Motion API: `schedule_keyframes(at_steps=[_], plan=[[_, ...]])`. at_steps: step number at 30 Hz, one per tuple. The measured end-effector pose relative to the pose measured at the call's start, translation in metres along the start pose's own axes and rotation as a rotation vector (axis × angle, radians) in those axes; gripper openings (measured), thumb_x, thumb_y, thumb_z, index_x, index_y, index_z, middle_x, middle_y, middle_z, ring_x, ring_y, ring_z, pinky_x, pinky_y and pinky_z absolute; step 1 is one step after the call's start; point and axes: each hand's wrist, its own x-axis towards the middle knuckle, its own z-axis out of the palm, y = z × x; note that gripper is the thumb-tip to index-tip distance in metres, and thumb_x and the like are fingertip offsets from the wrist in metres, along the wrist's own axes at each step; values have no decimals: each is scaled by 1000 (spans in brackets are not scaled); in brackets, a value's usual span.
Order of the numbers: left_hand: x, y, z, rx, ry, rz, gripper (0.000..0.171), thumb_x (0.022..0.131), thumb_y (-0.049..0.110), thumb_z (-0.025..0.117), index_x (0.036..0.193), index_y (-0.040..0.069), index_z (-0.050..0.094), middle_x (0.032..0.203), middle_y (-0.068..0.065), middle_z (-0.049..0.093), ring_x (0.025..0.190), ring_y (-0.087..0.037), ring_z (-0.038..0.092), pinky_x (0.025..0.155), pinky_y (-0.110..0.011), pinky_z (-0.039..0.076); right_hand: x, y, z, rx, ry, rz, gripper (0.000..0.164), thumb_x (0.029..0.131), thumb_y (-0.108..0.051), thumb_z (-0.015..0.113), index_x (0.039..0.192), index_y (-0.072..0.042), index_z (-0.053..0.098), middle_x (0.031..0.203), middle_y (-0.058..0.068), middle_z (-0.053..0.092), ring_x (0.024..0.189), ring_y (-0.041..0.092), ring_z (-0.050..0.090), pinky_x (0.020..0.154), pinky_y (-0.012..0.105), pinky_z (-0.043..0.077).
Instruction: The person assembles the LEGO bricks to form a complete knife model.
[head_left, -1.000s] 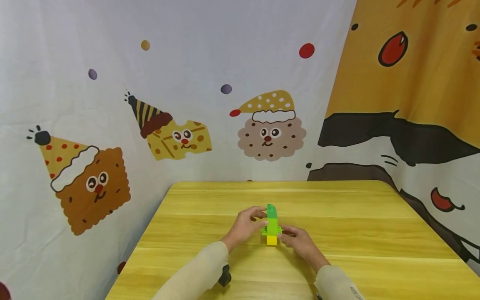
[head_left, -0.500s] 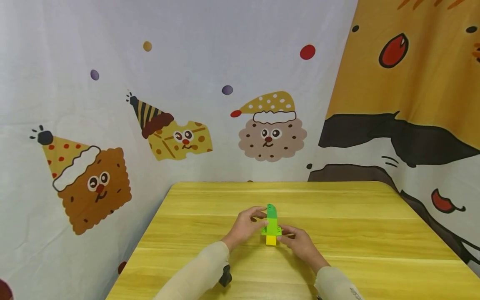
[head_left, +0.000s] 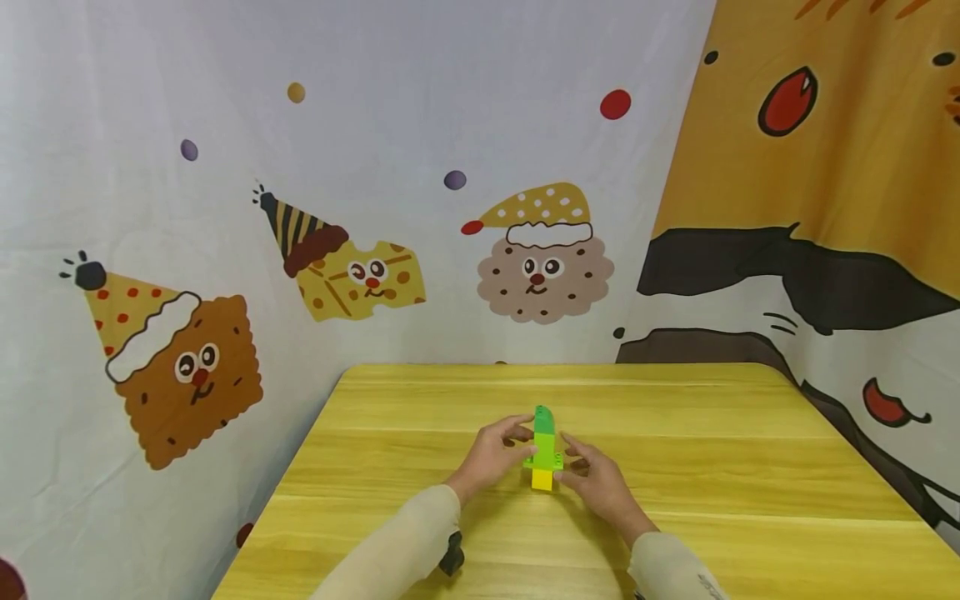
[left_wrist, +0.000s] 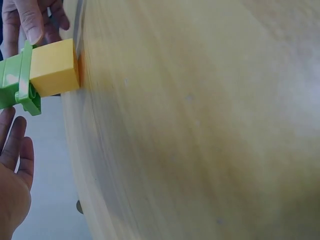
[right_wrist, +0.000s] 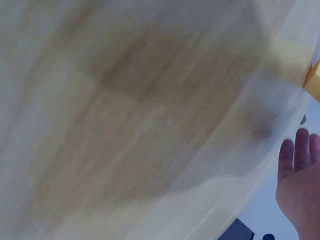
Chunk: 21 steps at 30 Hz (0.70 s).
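A small tower of toy building blocks [head_left: 543, 450] is upright between the two hands. It has a yellow block [left_wrist: 52, 67] at the bottom, a lime-green plate with studs above that, and a darker green curved block [head_left: 543, 422] on top. My left hand [head_left: 487, 457] holds the tower from the left, thumb in front of the lime part and forefinger by the top block. On the other side my right hand [head_left: 600, 482] has its fingers spread, thumb tip right at the plate's edge. The right wrist view catches only a corner of the yellow block [right_wrist: 314, 82].
A wood-grain table [head_left: 675, 417] lies under both hands. Behind it hangs a white cloth [head_left: 375, 100] printed with cartoon cookies and cheese. Something black [head_left: 452, 553] sticks out beneath the left sleeve [head_left: 397, 542].
My right forefinger has lifted away from the plate and the right fingers have spread. The tower and my left hand have barely moved.
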Motion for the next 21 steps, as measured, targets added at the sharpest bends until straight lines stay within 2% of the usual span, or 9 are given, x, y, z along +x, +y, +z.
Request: schedule_keyframes(at_steps=[6, 11, 15, 21], plan=[[2, -3, 1, 7, 5, 12, 48, 97, 27, 67, 143, 23, 54, 114, 8, 70, 107, -11, 62, 92, -38, 45, 2, -2, -1, -128, 33, -111, 77, 86, -7, 78, 153, -19, 41, 131, 15, 60, 114, 35, 59, 94, 53, 48], [1, -4, 0, 16, -11, 17, 50, 97, 25, 67, 145, 22, 52, 115, 7, 69, 111, -18, 63, 93, -39, 45, 3, -6, -2, -200, 26, -165, 83, 85, -5, 79, 155, -23, 37, 126, 13, 64, 113, 36, 60, 92, 54, 49], [1, -5, -1, 31, -34, 13, 57, 95, 21, 70, 147, 23, 49, 117, 6, 69, 115, -24, 61, 96, -45, 45, 4, -8, -3, -225, 4, -158, 84, 86, -7, 77, 156, -26, 34, 121, 6, 66, 112, 33, 60, 93, 55, 48], [0, -6, -3, 67, -85, -21, 72, 91, 15, 74, 152, 29, 41, 121, 5, 66, 118, -26, 58, 99, -49, 43, 7, -7, -4, -248, -22, -139, 82, 89, -11, 76, 156, -27, 33, 119, 1, 67, 112, 29, 60, 95, 55, 47]])
